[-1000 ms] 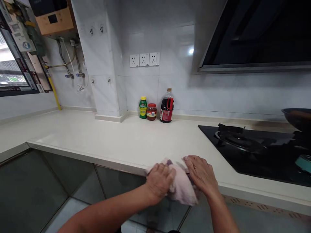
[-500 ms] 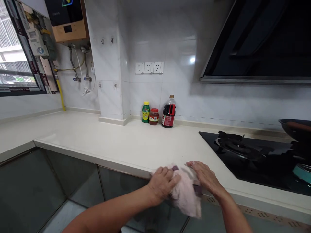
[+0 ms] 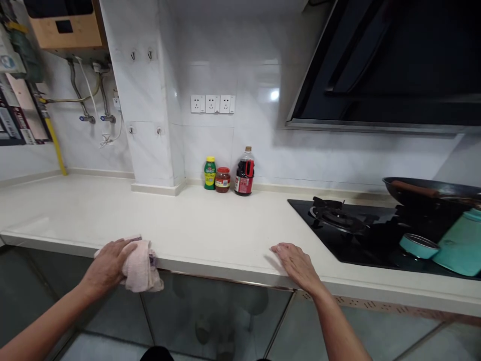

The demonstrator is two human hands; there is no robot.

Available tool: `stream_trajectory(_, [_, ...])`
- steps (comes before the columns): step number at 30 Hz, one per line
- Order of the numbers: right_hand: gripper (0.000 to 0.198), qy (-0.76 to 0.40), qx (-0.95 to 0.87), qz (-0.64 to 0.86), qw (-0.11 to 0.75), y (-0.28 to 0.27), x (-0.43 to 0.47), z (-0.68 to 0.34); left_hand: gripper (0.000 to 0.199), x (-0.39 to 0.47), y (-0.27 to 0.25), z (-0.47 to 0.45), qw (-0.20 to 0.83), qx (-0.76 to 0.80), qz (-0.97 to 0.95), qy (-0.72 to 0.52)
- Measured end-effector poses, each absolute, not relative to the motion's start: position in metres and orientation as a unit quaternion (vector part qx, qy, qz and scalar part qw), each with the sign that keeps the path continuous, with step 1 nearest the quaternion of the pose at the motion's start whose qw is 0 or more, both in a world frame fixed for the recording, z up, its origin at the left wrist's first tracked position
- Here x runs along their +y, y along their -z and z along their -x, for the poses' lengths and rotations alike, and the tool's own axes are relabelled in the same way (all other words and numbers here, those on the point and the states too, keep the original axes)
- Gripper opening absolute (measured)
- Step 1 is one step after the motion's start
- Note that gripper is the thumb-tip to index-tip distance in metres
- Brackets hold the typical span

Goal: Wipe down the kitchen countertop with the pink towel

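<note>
My left hand (image 3: 108, 263) presses a pale pink cloth (image 3: 141, 268) against the front edge of the white countertop (image 3: 210, 228), at the left. The cloth is bunched under the fingers, and its loose end hangs over the edge. Farther right, my right hand (image 3: 296, 263) rests on the counter near its front edge, left of the stove. Its fingers are stretched out together, with nothing in them.
Against the back wall stand a green bottle (image 3: 210, 173), a red-lidded jar (image 3: 222, 180) and a dark sauce bottle (image 3: 244, 173). A black gas stove (image 3: 361, 245) at the right carries a wok (image 3: 409, 193), a teal bowl (image 3: 419, 245) and a teal container (image 3: 460, 245). Above hangs a range hood (image 3: 394, 65).
My left hand has carried the cloth leftward along the counter's front edge, away from my right hand. My right hand stays near the stove. The view has turned to the right.
</note>
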State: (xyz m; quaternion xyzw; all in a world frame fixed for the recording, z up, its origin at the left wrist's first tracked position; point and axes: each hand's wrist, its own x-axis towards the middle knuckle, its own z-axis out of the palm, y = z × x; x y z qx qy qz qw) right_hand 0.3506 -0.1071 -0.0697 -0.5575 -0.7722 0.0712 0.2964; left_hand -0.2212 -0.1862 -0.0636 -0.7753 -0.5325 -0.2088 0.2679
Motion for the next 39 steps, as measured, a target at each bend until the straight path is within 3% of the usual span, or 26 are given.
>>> stream_trajectory(6, [0.056, -0.077, -0.762, 0.555, 0.324, 0.065, -0.112, -0.344, 0.061, -0.182, 0.069, 0.198, 0.281, -0.541, 0.761, 0.219])
stream_trajectory(14, [0.051, -0.102, -0.734, 0.524, 0.420, 0.062, -0.113, -0.345, 0.067, -0.158, 0.087, 0.036, 0.235, -0.496, 0.814, 0.188])
stream_trajectory(19, [0.048, -0.092, -0.666, 0.492, 0.552, 0.060, -0.141, -0.339, 0.047, -0.145, 0.097, -0.084, 0.266, -0.453, 0.831, 0.184])
stream_trajectory(22, [0.035, -0.087, -0.675, 0.441, 0.585, 0.074, -0.174, -0.323, 0.034, -0.136, 0.103, -0.150, 0.262, -0.431, 0.843, 0.188])
stream_trajectory(24, [0.030, -0.060, -0.714, 0.414, 0.561, 0.090, -0.192, -0.313, 0.032, -0.133, 0.104, -0.187, 0.239, -0.420, 0.856, 0.184])
stream_trajectory(28, [0.048, 0.032, -0.739, 0.452, 0.499, 0.118, -0.203, -0.311, 0.040, -0.131, 0.096, -0.232, 0.173, -0.408, 0.881, 0.166])
stream_trajectory(32, [0.058, 0.086, -0.759, 0.457, 0.456, 0.130, -0.194, -0.325, 0.039, -0.129, 0.078, -0.219, 0.135, -0.369, 0.906, 0.159])
stream_trajectory(34, [0.060, 0.139, -0.784, 0.445, 0.409, 0.132, -0.189, -0.328, 0.050, -0.127, 0.070, -0.196, 0.108, -0.334, 0.924, 0.151])
stream_trajectory(37, [0.062, 0.202, -0.808, 0.442, 0.334, 0.130, -0.182, -0.324, 0.082, -0.128, 0.061, -0.157, 0.031, -0.306, 0.941, 0.139])
stream_trajectory(39, [0.073, 0.225, -0.811, 0.444, 0.308, 0.126, -0.174, -0.319, 0.089, -0.130, 0.055, -0.133, -0.028, -0.303, 0.939, 0.160])
